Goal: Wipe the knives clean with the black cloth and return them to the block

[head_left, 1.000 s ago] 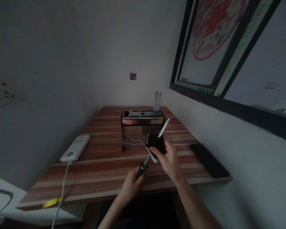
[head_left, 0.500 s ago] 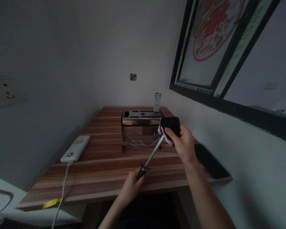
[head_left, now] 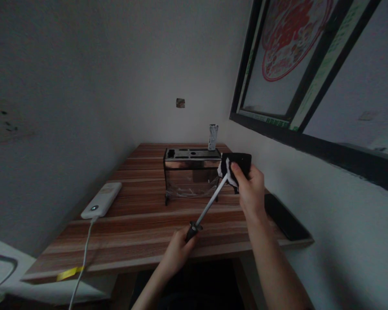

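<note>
My left hand is closed round the black handle of a sharpening steel, whose grey rod slants up and to the right. In my right hand is a black cloth with a white side showing, pinched under the thumb. The cloth is at the rod's far end and hides the tip. Behind the rod stands a knife block with a slotted top and clear lower panel. A silvery wrapped handle sticks up from its right end.
On the wooden table, a white power bank with a cable lies at left. A dark phone-like slab lies at the right edge by the wall. A black-framed window is on the right wall.
My right hand and the cloth have moved slightly right and up, and more white shows on the cloth. My left hand and the steel stay nearly still.
</note>
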Demonstrator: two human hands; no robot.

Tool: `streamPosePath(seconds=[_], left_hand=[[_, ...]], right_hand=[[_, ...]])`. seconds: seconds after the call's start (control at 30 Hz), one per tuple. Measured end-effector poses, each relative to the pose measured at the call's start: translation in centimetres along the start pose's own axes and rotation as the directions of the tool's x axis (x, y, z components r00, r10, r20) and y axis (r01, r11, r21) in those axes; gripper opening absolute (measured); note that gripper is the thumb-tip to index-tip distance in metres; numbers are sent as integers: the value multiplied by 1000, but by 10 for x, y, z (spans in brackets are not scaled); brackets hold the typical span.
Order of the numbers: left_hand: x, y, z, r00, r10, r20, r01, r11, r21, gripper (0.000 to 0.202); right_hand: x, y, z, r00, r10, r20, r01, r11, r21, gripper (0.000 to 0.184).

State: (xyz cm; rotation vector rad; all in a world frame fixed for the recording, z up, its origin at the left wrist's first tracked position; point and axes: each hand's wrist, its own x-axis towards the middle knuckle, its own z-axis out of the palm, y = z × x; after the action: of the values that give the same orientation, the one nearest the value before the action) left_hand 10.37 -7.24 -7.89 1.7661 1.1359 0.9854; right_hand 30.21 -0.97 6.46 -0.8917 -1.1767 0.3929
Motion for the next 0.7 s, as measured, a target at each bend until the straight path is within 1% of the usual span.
streamPosePath(seconds=[0.13,0.3,0.4,0.53,0.7], left_hand=[[-1,2,0,1000,-16,-5,16,1000,24,32],[-1,0,0,1000,-23,19,23,1000,14,32],[1,-1,1,1000,-30,6,29,999,13,31],[2,1,0,998,-51,-24,51,999,9,30],[2,5,-1,998,-62,-23,61,997,-53,29]], right_hand=[[-5,5,1,999,9,-40,-9,1000,20,24],[-14,7,0,999,21,-28,-20,999,41,22],[-25,7,4,997,62,53,-64,998,25,23],[-48,6,14,969,149,198,-154,988,14,22],[-75,7,21,933,213,292,-210,977,-42,22]])
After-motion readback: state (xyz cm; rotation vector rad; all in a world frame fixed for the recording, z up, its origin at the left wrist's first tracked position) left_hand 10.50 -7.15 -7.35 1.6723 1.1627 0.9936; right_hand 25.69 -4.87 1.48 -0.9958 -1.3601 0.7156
